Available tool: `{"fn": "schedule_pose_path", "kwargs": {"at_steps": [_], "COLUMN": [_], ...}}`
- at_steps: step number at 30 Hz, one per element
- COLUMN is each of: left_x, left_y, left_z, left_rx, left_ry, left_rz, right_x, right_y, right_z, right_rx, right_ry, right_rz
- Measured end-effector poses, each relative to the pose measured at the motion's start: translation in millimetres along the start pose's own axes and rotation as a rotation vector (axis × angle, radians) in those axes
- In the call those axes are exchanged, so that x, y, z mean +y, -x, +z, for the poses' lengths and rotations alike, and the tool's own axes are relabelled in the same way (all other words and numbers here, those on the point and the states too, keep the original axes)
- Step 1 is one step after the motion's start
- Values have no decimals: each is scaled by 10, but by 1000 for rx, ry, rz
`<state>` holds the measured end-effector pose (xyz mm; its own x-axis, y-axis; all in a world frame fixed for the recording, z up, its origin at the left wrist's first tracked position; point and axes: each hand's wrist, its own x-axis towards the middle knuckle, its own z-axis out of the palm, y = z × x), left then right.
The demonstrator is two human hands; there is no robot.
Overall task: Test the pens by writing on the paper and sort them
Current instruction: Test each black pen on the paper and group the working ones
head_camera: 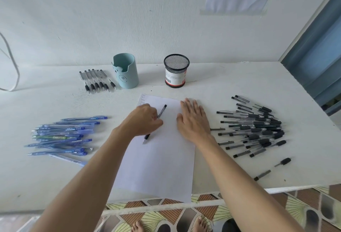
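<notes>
Left hand (142, 121) curled round black pen (162, 111), right hand (191, 119) flat on paper (162, 167), its scribbles (143, 99) partly hidden.

Both forearms (96, 167) are bare all the way to the left hand (142, 121) and right hand (191, 119). Below, the toes (137, 226) of two bare feet show.
</notes>
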<state>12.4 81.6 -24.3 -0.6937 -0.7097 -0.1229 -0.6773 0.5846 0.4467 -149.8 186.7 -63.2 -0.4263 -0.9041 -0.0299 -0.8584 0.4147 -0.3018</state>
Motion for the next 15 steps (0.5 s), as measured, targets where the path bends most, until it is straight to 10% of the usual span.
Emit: {"fn": "schedule_pose_path", "kwargs": {"at_steps": [7, 15], "left_x": [61, -263], "left_y": [126, 198], "left_z": [-192, -405], "left_rx": [231, 213], "left_ry": [1202, 1585], "left_rz": [-44, 84], "right_x": [-27, -24], "right_y": [24, 34], "right_z": [1, -20], "right_rx": [-21, -51], "right_ry": [60, 68], "right_rz": [7, 19]}}
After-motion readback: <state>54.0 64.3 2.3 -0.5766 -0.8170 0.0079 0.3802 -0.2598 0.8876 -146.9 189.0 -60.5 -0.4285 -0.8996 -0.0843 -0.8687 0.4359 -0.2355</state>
